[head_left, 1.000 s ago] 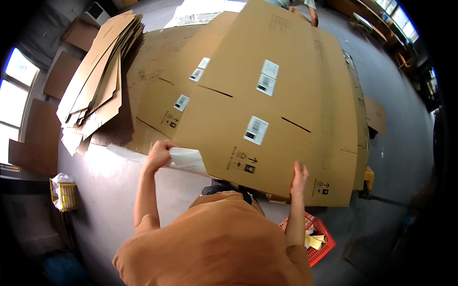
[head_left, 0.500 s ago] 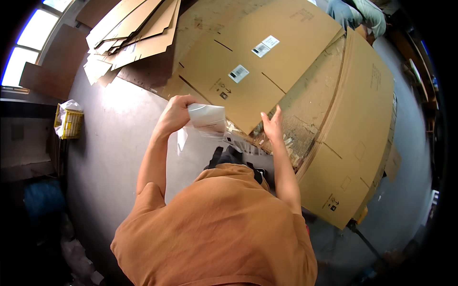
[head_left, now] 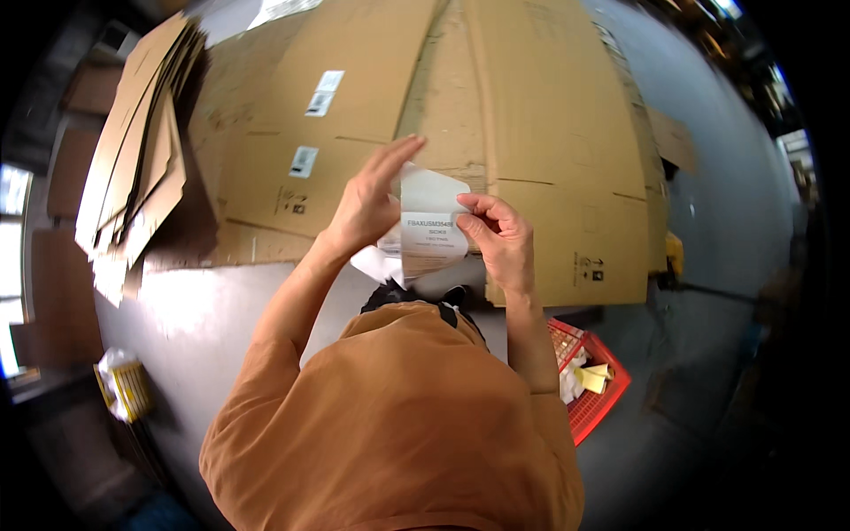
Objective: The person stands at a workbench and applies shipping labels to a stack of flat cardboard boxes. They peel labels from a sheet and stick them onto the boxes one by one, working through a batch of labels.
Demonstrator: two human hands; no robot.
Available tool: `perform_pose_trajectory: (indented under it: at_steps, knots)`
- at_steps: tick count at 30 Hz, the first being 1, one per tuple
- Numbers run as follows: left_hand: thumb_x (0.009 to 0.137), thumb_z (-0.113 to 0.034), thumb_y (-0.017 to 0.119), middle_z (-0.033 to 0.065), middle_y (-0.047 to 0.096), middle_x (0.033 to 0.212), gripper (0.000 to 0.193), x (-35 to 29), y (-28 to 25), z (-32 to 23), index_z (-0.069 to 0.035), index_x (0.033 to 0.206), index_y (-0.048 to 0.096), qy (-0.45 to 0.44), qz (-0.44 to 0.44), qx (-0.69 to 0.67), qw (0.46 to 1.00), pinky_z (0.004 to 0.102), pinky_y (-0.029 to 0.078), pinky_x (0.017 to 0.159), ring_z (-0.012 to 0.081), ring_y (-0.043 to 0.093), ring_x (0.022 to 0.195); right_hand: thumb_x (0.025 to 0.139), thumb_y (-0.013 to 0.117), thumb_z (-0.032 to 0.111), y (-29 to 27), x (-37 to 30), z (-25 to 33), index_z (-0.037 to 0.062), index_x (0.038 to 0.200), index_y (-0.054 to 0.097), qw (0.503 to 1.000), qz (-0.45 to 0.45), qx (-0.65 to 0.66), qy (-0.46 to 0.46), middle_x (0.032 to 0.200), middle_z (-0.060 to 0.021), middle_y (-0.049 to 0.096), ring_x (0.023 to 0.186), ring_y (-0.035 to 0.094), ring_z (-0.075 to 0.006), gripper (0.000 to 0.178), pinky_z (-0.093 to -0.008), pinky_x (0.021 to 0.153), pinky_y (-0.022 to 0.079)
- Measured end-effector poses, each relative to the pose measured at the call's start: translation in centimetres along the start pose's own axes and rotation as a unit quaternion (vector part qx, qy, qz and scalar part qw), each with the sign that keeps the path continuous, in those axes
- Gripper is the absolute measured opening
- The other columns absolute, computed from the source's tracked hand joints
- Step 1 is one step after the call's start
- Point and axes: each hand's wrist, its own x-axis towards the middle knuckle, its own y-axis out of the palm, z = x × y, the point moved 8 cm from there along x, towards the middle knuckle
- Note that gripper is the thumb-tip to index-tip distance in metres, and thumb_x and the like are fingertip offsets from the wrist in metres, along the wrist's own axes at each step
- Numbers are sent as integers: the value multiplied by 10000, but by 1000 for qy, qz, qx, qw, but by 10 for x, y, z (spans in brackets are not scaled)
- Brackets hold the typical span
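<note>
The label strip [head_left: 434, 232] looks like smooth paper, the sheets [head_left: 562, 133] matt cardboard, the red basket [head_left: 598, 412] plastic.

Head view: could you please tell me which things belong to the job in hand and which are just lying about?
Likely part of the job:
white label strip, pinched by the right hand, beside the left hand
labelled flat carton
carton stack at right
perhaps carton pile at far left

Apparently just lying about:
red basket
yellow basket
</note>
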Motion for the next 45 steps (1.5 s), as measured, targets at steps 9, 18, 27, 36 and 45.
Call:
perform_pose_trajectory:
  at_steps: [9, 18, 27, 36, 45]
  knots:
    - [783, -43, 642, 111, 670, 921, 203, 20, 137, -54, -57, 985, 655, 91, 207, -109, 968, 357, 517, 706, 283, 641, 819, 809, 683, 20, -122, -42, 21, -18, 987, 665, 980, -107, -168, -28, 829, -56, 657, 749, 613, -118, 182, -242, 662, 496]
    - [782, -145, 650, 167, 651, 781, 118, 74, 194, -15, -53, 854, 665, 17, 283, -61, 957, 393, 510, 645, 343, 634, 725, 750, 701, 49, -148, -16, 56, 36, 798, 630, 877, -114, -432, -178, 762, -86, 585, 711, 587, -253, 87, -347, 642, 476]
    - [822, -178, 643, 166, 671, 830, 176, 182, 254, 56, -64, 955, 655, 77, 320, -19, 944, 394, 518, 669, 333, 652, 760, 855, 635, 82, -304, 100, 16, -25, 876, 648, 904, -369, -213, 7, 695, 23, 574, 601, 486, -47, 110, -201, 538, 393]
    - [838, -104, 558, 275, 607, 1065, 597, 228, 325, 93, -50, 1394, 346, 60, 451, -100, 885, 423, 467, 846, 390, 601, 988, 836, 658, 78, -355, 209, -112, -38, 914, 657, 892, -422, -92, 129, 773, -41, 638, 654, 542, -80, 141, -210, 579, 424]
    - [799, -53, 521, 285, 609, 1022, 788, 247, 372, 105, -27, 1468, 108, 77, 502, -88, 857, 445, 468, 809, 422, 597, 929, 829, 648, 56, -360, 213, -125, -66, 913, 662, 858, -452, -188, 156, 789, -71, 663, 709, 596, -119, 149, -238, 664, 477]
